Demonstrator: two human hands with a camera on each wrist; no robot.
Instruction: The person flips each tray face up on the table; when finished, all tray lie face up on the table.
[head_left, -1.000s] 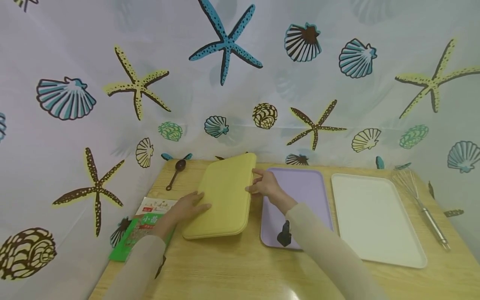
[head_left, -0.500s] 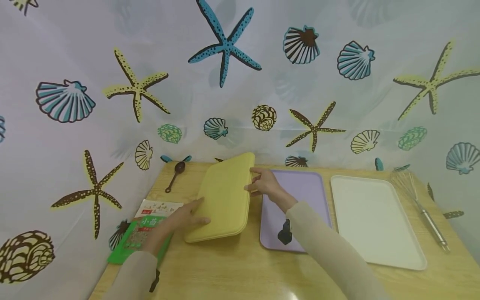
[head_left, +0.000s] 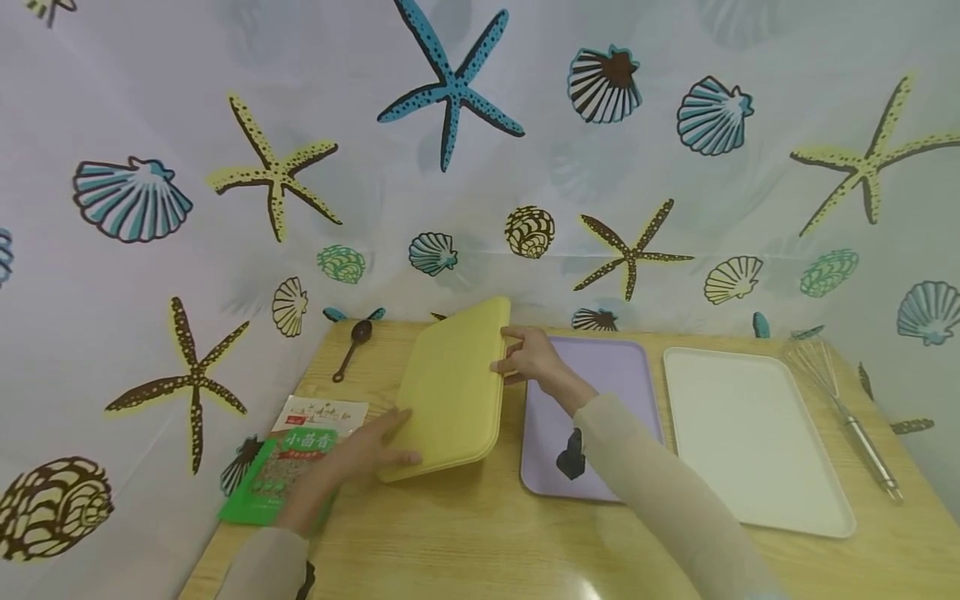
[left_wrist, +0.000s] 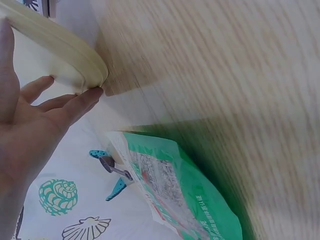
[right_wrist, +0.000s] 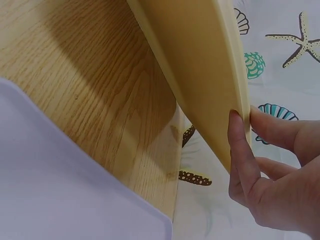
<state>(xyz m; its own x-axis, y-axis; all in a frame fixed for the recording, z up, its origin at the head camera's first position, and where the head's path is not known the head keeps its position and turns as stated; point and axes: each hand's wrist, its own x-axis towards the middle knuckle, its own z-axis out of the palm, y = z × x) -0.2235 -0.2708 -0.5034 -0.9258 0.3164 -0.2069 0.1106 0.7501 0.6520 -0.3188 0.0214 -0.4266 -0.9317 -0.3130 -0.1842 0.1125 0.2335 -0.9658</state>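
A yellow tray (head_left: 450,387) stands tilted over the left-middle of the table, its right side lifted and its lower left edge close to the wood. My right hand (head_left: 536,362) pinches the raised right edge between thumb and fingers; in the right wrist view, the fingers (right_wrist: 242,165) lie against the shaded underside. At the lower left side, my left hand (head_left: 367,446) holds the tray's edge, thumb on the upper face and the other fingers at the rim (left_wrist: 92,62). A double line along the rim leaves unclear whether one tray or a stack is held.
A purple tray (head_left: 540,467) lies right of the yellow one, then a white tray (head_left: 750,433) and a whisk (head_left: 855,433). A green seasoning packet (head_left: 281,467) lies beside my left forearm, with a dark spoon (head_left: 352,346) behind. A patterned curtain (head_left: 480,192) borders the table.
The yellow tray tilts a little more steeply, its right edge higher and its lower left corner shifted right. My right hand has risen slightly with it; the left hand has slid slightly toward the near corner.
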